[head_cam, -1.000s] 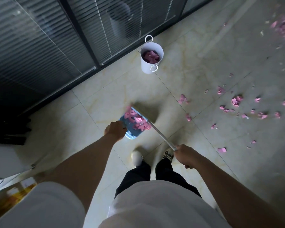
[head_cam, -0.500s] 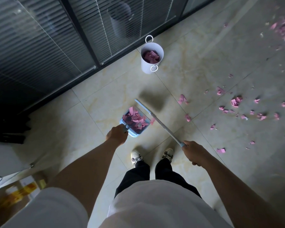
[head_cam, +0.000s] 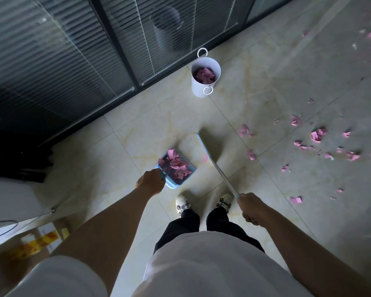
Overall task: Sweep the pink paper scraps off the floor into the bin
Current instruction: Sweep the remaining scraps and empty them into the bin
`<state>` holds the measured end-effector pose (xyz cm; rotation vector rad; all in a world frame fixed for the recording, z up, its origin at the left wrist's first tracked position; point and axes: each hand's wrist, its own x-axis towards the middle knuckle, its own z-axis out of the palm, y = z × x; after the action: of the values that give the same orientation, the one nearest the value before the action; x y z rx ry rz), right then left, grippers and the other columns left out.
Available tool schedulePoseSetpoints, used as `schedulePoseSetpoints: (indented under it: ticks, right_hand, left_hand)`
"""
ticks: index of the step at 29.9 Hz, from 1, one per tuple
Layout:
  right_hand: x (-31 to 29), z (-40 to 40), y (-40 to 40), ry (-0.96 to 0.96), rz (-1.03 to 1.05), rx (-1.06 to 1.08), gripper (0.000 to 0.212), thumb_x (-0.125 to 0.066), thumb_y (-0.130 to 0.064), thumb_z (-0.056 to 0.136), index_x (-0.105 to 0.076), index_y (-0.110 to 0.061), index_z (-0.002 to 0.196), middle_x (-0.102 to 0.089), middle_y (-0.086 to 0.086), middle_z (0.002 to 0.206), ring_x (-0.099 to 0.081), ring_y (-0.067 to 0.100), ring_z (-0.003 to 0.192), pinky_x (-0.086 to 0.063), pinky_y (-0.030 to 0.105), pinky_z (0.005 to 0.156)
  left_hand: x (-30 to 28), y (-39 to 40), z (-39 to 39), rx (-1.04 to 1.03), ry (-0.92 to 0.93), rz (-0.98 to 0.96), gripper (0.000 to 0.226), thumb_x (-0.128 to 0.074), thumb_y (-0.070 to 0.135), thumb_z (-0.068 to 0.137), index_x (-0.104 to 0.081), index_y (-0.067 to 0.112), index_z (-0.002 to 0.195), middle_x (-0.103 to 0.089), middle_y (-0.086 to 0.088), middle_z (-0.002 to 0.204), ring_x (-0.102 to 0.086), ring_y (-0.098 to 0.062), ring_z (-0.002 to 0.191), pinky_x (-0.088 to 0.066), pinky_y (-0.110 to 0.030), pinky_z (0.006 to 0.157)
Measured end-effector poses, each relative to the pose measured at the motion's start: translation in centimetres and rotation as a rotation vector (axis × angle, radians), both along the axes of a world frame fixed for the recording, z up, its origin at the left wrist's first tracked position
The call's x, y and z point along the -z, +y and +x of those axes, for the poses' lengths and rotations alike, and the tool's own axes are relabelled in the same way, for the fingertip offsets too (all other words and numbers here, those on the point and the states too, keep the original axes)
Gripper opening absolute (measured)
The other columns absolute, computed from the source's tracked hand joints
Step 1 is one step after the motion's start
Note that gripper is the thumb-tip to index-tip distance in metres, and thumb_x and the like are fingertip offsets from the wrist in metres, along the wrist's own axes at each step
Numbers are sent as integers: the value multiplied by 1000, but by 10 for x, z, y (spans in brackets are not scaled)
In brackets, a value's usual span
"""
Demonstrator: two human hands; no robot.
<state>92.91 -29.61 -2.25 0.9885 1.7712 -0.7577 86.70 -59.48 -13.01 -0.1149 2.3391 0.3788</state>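
My left hand (head_cam: 150, 182) grips the handle of a blue dustpan (head_cam: 190, 169) heaped with pink paper scraps, held low in front of my feet. My right hand (head_cam: 251, 209) is closed on the metal handle of a broom (head_cam: 217, 166), whose blue head points away toward the bin, just right of the dustpan. A white bin (head_cam: 202, 86) with ring handles stands by the glass wall and holds pink scraps. Several loose pink scraps (head_cam: 318, 135) lie scattered on the tiles to the right.
A dark glass partition with blinds (head_cam: 73, 61) runs along the left and far side. A cardboard box (head_cam: 39, 239) sits at the lower left beside a white surface. My two shoes (head_cam: 182, 205) stand on the pale tiled floor.
The broom head has lifted off the dustpan and swung to the right, away from it. The dustpan full of scraps has stayed in my left hand and levelled out.
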Motion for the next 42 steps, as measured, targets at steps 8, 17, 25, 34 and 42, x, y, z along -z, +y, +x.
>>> schedulePoseSetpoints:
  ticks: [8,17,25,34,42]
  right_hand:
    - [-7,-2,-3,-101,-114,141,26,-41,-26,94,-59,-9,102,-42,2,49,-31,9,35,-21,15,39]
    - [-20,-1,22,54,-108,28,36,-39,-25,96,-64,-7,114,-41,3,49,-30,10,29,-24,15,36]
    - [-4,-13,22,153,27,-176,46,-32,-20,99,-42,-14,143,-60,10,79,-50,17,46,-34,20,37]
    - [9,-16,-16,-17,-83,-310,42,-37,-14,96,-46,0,135,-61,16,95,-57,17,53,-47,25,41]
    - [-24,-19,-1,9,-106,-384,36,-39,-15,98,-58,1,124,-48,3,62,-45,13,46,-38,21,39]
  left_hand:
    - [4,29,-2,72,-23,-26,37,-40,31,95,-56,18,126,-63,-8,124,-60,-33,112,-48,-37,88]
    - [-2,40,-7,17,-31,-29,38,-43,32,93,-59,18,124,-64,-7,122,-61,-31,111,-48,-35,85]
    - [-9,28,12,-95,-21,-9,29,-45,27,96,-61,13,116,-66,-11,115,-62,-32,105,-52,-39,89]
    - [-8,24,24,-116,-21,-43,28,-46,26,94,-63,14,113,-68,-11,113,-63,-33,104,-49,-36,83]
    - [-17,45,5,-189,5,-36,29,-50,25,96,-61,11,119,-67,-14,117,-62,-34,107,-50,-36,85]
